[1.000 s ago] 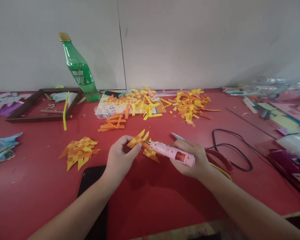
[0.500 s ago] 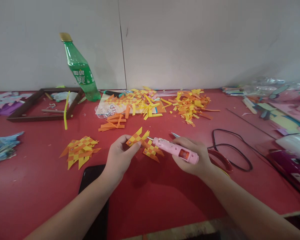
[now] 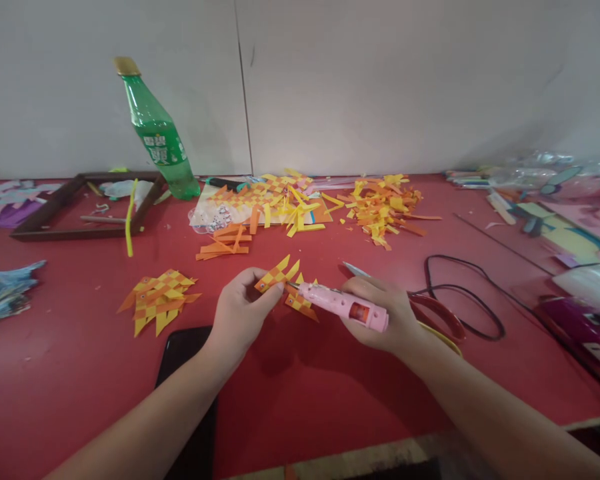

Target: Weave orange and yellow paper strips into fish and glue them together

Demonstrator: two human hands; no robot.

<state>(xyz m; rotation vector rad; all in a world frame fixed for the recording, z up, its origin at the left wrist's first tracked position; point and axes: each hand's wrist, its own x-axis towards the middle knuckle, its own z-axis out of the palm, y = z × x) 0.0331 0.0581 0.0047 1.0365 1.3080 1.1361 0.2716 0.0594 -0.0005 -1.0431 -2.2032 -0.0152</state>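
My left hand [image 3: 243, 310] pinches a small woven paper fish [image 3: 276, 275] of yellow and orange strips, held just above the red table [image 3: 300, 400]. My right hand [image 3: 385, 317] is wrapped round a pink glue gun [image 3: 343, 305], whose metal tip touches the fish near my left fingertips. A second woven fish [image 3: 301, 301] lies on the table right under the gun's nozzle. A pile of finished woven fish [image 3: 157, 300] sits to the left of my left hand.
A green bottle [image 3: 155, 130] stands by the wall. Paper strips and scraps [image 3: 385, 207] cover the table's far middle. A wooden frame [image 3: 75, 207] is far left, a black cord [image 3: 460, 293] and red scissors [image 3: 437, 317] on the right, a dark phone [image 3: 187, 393] under my left forearm.
The glue gun's tip has drawn in to touch the fish in my left hand. The camera has tilted slightly; both hands stay near the same spot.
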